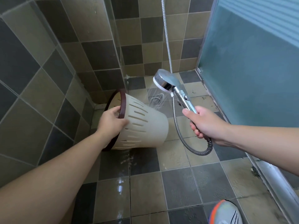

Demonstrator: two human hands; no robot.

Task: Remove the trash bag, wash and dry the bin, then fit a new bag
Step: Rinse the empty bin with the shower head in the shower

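My left hand with fingers curled over the dark rim of the white slotted bin, bin tipped sideways above the wet tiled floor, my right hand gripping the shower head handle, spraying beside the bin's base

The bin gripped by the left hand looks like matt cream plastic with a glossy dark brown rim. In the right hand, the shower head is mirror-bright chrome, and its hose below that hand is ribbed shiny metal. Under both hands the floor tiles look matt and wet.
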